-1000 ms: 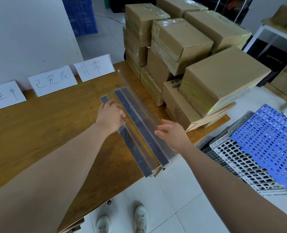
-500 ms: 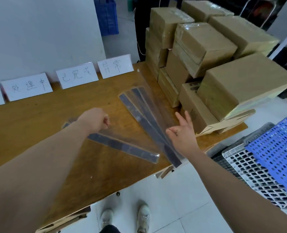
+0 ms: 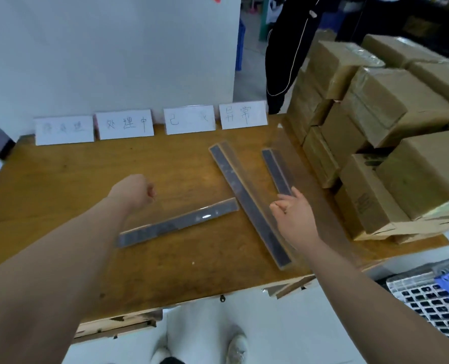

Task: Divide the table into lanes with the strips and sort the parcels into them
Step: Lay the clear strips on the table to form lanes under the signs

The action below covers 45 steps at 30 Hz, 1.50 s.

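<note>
Three clear strips with dark bands lie on the wooden table [image 3: 60, 195]. One strip [image 3: 177, 223] lies crosswise near the middle. A long strip [image 3: 247, 203] runs diagonally from the back toward the front edge. A shorter-looking strip [image 3: 276, 169] lies to its right, its near end hidden by my right hand [image 3: 295, 215]. That hand hovers there with loosely bent fingers and holds nothing. My left hand [image 3: 135, 191] is a closed fist just beyond the crosswise strip, gripping nothing. Wrapped cardboard parcels [image 3: 394, 111] are stacked on the table's right side.
Several white handwritten label cards [image 3: 124, 124] lean against the wall at the table's back edge. A person in dark clothes [image 3: 283, 53] stands behind the parcels. White and blue plastic crates [image 3: 428, 303] sit on the floor at the lower right.
My left hand pulled one strip away to the left, laid it crosswise on the table and let go. The other two strips have spread apart. My right hand curled slightly.
</note>
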Tool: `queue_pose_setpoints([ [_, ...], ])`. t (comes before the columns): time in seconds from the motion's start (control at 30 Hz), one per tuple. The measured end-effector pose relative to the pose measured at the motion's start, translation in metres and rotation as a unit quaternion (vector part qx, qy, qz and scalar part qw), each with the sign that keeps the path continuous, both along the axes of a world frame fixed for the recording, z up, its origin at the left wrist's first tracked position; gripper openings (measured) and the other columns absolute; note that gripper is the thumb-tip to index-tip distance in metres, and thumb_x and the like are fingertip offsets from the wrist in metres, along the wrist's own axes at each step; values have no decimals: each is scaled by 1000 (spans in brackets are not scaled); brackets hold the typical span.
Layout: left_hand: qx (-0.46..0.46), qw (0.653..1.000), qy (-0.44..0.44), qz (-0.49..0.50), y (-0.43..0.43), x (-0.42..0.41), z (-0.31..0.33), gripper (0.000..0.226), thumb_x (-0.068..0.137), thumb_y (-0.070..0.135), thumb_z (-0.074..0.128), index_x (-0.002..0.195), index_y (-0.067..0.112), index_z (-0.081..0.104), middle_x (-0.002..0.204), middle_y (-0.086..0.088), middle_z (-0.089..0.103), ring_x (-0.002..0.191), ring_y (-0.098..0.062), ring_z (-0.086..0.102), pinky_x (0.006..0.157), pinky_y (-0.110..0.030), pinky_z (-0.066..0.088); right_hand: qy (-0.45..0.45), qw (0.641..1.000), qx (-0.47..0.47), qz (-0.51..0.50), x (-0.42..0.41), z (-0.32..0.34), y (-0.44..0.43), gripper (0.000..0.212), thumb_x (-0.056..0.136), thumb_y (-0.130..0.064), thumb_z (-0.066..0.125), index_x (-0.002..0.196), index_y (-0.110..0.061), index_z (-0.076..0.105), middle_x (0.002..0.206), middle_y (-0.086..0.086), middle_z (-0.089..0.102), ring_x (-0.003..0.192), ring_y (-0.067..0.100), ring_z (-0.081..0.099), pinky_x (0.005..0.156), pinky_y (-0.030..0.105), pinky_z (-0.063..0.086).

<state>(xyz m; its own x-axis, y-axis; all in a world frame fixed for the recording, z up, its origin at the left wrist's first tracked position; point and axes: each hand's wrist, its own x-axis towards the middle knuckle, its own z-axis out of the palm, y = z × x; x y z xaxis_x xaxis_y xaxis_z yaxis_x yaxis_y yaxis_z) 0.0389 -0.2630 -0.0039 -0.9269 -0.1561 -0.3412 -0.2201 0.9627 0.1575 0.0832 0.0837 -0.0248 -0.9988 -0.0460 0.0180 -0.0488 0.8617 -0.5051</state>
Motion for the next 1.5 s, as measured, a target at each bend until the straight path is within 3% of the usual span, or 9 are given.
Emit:
queue_pose_setpoints([
  [0.1, 7, 1000, 10, 19, -36, 14, -4, 7, 93, 14, 61, 88, 16, 66, 90, -1, 63, 87, -20, 57, 72, -31, 45, -1, 999, -23, -23, 1, -7, -36, 40, 98, -21, 47, 63, -10, 62, 62, 4, 58, 65, 19, 58, 73, 36, 51],
  [0.23, 21, 997, 43, 57, -83, 34, -9, 12, 91, 12, 61, 94, 12, 72, 96, -6, 66, 96, -27, 62, 76, -34, 49, -4, 999, -28, -31, 11, -9, -91, 48, 97, -21, 51, 50, -16, 41, 48, -3, 43, 48, 13, 45, 46, 26, 29],
  [0.43, 53, 993, 54, 90, -147, 61, -21, 18, 92, 7, 56, 91, 15, 73, 92, -7, 67, 98, -30, 66, 76, -34, 52, -56, 996, -40, -56, 24, -21, -175, 45, 98, -23, 49, 53, -14, 46, 52, 0, 47, 48, 13, 45, 45, 25, 31],
  [0.6, 84, 991, -78, 72, -182, 87, -29, 38, 96, 4, 48, 131, 13, 61, 119, -11, 66, 89, -27, 65, 69, -29, 54, -67, 995, -56, -56, 36, -25, -225, 42, 98, -23, 49, 59, -9, 57, 57, 5, 55, 53, 16, 51, 51, 29, 41],
  [0.7, 91, 988, -81, 98, -202, 102, -35, 25, 93, 3, 46, 103, 8, 68, 80, -6, 64, 70, -26, 63, 59, -30, 55, -74, 993, -66, -58, 39, -24, -244, 43, 99, -21, 48, 58, -11, 57, 56, 3, 54, 53, 14, 51, 50, 29, 43],
  [0.93, 83, 983, -42, 158, -235, 114, -38, 38, 88, -3, 50, 55, 16, 47, 58, -2, 50, 54, -18, 51, 47, -25, 40, -71, 996, -53, -24, 35, -19, -281, 46, 99, -18, 43, 53, -15, 43, 54, 0, 47, 55, 16, 48, 50, 26, 33],
  [1.17, 113, 966, -6, 233, -273, 130, -35, 34, 86, -1, 54, 56, 11, 45, 62, -4, 52, 60, -18, 54, 47, -22, 40, -73, 996, -45, 4, 36, -17, -328, 45, 100, -19, 44, 55, -15, 47, 56, -1, 49, 54, 14, 50, 48, 26, 36],
  [1.33, 145, 954, 51, 257, -320, 136, -31, 27, 90, -3, 52, 64, 5, 53, 73, -13, 61, 80, -32, 68, 75, -42, 60, -85, 995, -43, -4, 40, -16, -376, 44, 100, -18, 42, 56, -16, 47, 58, 0, 51, 55, 14, 49, 48, 25, 32],
  [1.5, 98, 969, 84, 209, -374, 125, -29, 36, 88, 0, 51, 56, 11, 38, 62, -3, 45, 62, -23, 53, 51, -29, 37, -107, 990, -70, -55, 38, -21, -432, 40, 99, -17, 43, 62, -8, 56, 60, 4, 54, 54, 15, 50, 48, 29, 42],
])
